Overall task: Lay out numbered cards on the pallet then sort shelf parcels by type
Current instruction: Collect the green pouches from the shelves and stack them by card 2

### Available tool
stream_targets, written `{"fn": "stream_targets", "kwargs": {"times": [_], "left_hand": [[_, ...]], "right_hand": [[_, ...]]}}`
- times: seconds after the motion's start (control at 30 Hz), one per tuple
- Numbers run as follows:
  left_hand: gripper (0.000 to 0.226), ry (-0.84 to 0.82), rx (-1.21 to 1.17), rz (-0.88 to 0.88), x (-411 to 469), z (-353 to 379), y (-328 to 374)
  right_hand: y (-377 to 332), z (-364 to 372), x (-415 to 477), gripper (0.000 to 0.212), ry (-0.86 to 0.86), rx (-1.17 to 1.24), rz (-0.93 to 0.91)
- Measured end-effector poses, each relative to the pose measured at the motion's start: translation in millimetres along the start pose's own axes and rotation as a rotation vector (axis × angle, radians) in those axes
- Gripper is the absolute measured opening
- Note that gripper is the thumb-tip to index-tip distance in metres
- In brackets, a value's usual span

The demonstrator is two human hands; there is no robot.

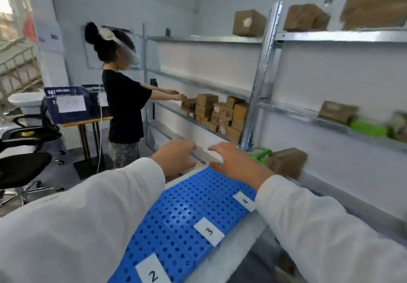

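Parcel (pixel 286 163), sitting at three o'clock from the right hand (pixel 237 166), is looking likely stiff and light, wanting a two-sided grip, while left hand (pixel 176 157) and right are hovering spread, empty.

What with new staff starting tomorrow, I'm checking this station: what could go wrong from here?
1. The right sleeve passes close beside card 4, which lies loose at the edge of the blue pallet; a sweep could knock it off.
2. The left hand and right hand reach forward empty toward the shelving, where another person works at the stacked parcels; they might collide or topple the stack.
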State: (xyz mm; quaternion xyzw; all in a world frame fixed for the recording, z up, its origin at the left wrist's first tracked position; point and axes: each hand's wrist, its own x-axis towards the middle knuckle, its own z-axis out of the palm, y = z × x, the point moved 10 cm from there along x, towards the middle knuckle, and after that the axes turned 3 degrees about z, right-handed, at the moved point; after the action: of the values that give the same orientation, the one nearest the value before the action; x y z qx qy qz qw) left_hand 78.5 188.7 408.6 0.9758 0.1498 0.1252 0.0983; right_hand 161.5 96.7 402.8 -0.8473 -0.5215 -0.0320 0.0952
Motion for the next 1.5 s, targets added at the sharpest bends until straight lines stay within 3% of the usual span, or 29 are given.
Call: {"fn": "stream_targets", "kwargs": {"times": [0.17,0.37,0.63,1.03,1.5], "left_hand": [[0.043,0.07,-0.044,0.205,51.0,-13.1,129.4],[0.047,0.068,-0.12,0.308,84.0,2.4,243.1],[0.049,-0.064,-0.115,0.439,123.3,56.2,364.3],[0.046,-0.049,-0.208,0.561,260.3,87.0,460.8],[0.042,-0.055,-0.261,0.578,440.8,140.9,519.8]], "right_hand": [[99.1,-70.0,-64.2,0.051,0.097,-0.028,0.201],[200.4,-118.6,-141.0,0.055,0.196,0.022,0.414],[300.3,-139.2,-212.1,0.052,0.196,0.043,0.563],[458.1,-162.9,-212.2,0.051,0.252,0.101,0.76],[620.8,-176.6,-128.8,0.045,0.258,0.066,0.824]]}}
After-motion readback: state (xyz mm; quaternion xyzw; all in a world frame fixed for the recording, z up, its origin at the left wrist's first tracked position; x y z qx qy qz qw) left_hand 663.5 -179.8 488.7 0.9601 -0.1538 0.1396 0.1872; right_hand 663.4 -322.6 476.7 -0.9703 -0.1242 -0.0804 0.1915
